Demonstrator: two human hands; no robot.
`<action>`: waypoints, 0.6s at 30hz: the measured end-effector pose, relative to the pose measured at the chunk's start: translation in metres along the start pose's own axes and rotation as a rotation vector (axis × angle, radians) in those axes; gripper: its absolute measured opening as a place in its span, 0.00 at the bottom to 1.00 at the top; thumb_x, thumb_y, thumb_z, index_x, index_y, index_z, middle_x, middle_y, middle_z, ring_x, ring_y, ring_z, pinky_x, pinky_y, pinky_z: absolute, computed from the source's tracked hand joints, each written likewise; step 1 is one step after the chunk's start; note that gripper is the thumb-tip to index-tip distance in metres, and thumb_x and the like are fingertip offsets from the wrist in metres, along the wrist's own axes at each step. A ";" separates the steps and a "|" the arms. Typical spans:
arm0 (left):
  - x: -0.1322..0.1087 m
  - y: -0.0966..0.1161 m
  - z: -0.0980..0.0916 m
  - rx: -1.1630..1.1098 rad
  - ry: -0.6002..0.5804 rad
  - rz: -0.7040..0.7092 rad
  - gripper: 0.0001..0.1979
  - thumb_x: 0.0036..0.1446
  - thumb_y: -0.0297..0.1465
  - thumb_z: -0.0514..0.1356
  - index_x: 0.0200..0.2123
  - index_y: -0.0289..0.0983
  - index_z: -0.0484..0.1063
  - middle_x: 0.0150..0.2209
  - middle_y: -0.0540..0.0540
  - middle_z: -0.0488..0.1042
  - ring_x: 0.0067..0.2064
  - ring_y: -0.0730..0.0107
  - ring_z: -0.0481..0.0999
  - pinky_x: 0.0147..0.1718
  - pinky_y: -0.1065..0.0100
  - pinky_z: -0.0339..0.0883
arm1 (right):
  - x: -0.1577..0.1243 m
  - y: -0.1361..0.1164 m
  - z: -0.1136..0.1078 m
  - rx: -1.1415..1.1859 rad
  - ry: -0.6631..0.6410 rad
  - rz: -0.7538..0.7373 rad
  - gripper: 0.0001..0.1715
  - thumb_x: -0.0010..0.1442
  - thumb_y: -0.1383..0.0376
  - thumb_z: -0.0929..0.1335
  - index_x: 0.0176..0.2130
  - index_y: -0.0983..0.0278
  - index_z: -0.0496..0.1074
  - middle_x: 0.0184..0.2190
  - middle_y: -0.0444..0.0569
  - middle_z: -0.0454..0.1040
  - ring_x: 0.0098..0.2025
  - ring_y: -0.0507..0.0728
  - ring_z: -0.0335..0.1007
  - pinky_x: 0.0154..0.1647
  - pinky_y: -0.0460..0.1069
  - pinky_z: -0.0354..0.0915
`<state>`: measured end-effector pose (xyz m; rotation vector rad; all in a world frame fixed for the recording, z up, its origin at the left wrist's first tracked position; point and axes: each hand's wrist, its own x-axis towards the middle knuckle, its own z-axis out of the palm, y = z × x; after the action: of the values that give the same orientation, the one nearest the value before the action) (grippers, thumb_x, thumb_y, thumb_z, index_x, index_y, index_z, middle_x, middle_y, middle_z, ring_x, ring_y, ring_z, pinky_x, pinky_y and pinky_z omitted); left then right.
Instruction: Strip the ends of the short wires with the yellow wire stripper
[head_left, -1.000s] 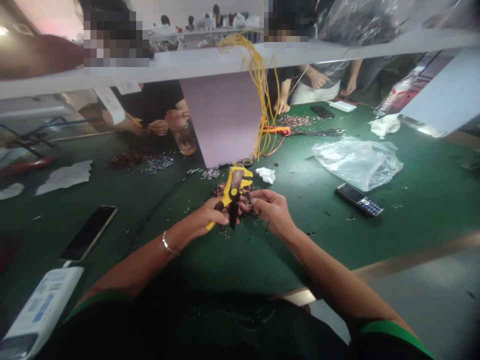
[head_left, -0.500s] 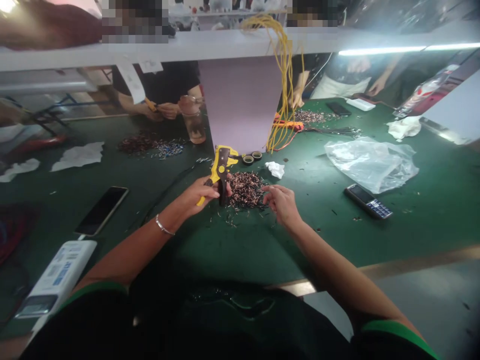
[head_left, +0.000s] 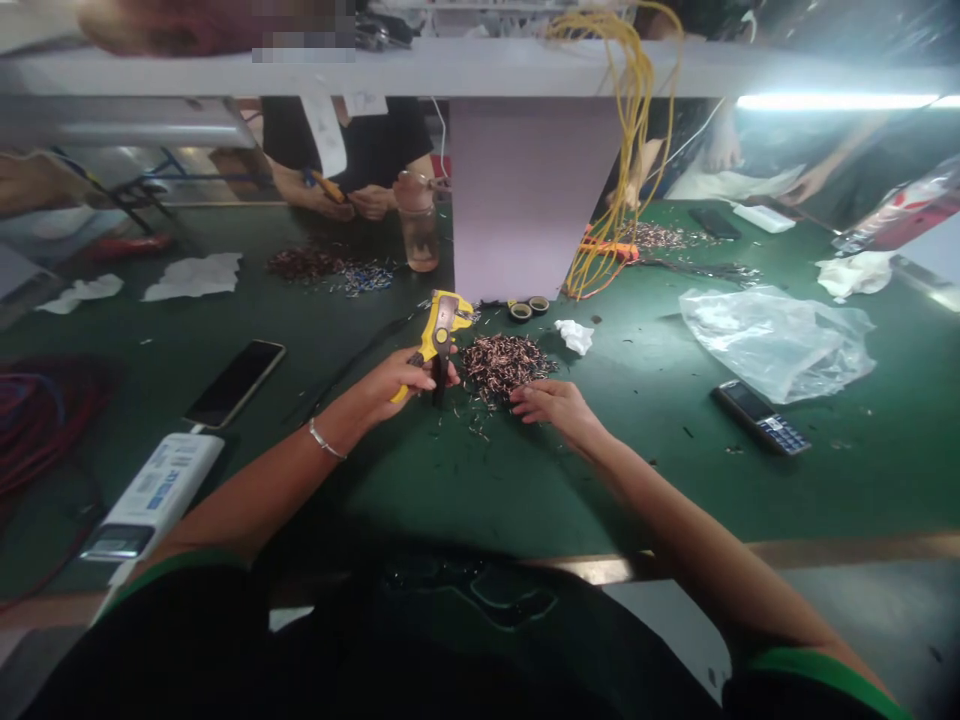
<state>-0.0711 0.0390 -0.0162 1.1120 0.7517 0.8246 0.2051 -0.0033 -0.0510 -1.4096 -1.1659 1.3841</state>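
My left hand, with a thin bracelet on its wrist, is shut on a yellow and black wire stripper. The tool stands upright, its jaws pointing away from me. Just right of it lies a heap of short copper-ended wire pieces on the green mat. My right hand rests low and open, its fingertips at the near edge of the heap. Loose wire bits are scattered around the heap. No wire shows in the stripper's jaws, though my fingers hide part of the tool.
Around the green-matted bench lie a smartphone, a keypad phone, a power bank, a plastic bag, and tape rolls. Yellow wires hang from a white shelf. Co-workers' hands work across the bench.
My right hand has dropped from above the heap to the mat at its near edge. The hands are further apart, uncovering the heap. The whole view has shifted as my head moved.
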 end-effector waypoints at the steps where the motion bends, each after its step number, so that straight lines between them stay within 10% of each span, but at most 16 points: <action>1: 0.000 0.000 -0.002 0.016 0.007 0.011 0.31 0.37 0.21 0.61 0.50 0.28 0.72 0.36 0.42 0.78 0.41 0.58 0.78 0.47 0.57 0.66 | 0.005 -0.001 0.002 0.002 0.016 -0.019 0.10 0.53 0.62 0.71 0.31 0.68 0.78 0.34 0.56 0.81 0.32 0.56 0.78 0.30 0.49 0.72; 5: -0.002 0.007 -0.012 0.059 0.039 0.060 0.29 0.37 0.22 0.61 0.49 0.30 0.73 0.37 0.42 0.79 0.42 0.57 0.78 0.47 0.56 0.65 | 0.009 -0.004 0.016 -0.208 0.000 -0.182 0.11 0.59 0.62 0.68 0.35 0.65 0.79 0.34 0.53 0.82 0.36 0.58 0.78 0.37 0.52 0.73; 11: -0.006 0.021 -0.020 0.084 0.050 0.120 0.29 0.37 0.22 0.62 0.48 0.31 0.74 0.38 0.42 0.79 0.41 0.56 0.78 0.46 0.55 0.65 | -0.007 -0.006 0.073 -0.877 -0.360 -0.797 0.15 0.65 0.70 0.63 0.44 0.67 0.78 0.51 0.57 0.78 0.56 0.61 0.72 0.58 0.55 0.64; 18: -0.014 0.033 -0.014 0.108 0.071 0.197 0.26 0.38 0.22 0.62 0.46 0.32 0.74 0.37 0.43 0.79 0.41 0.57 0.78 0.47 0.56 0.64 | 0.021 -0.019 0.100 -1.388 -0.537 -0.865 0.15 0.66 0.71 0.61 0.42 0.68 0.76 0.49 0.59 0.76 0.54 0.61 0.70 0.57 0.55 0.58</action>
<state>-0.0960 0.0413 0.0131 1.2731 0.7603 1.0033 0.1039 0.0172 -0.0428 -0.9586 -2.9337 0.1570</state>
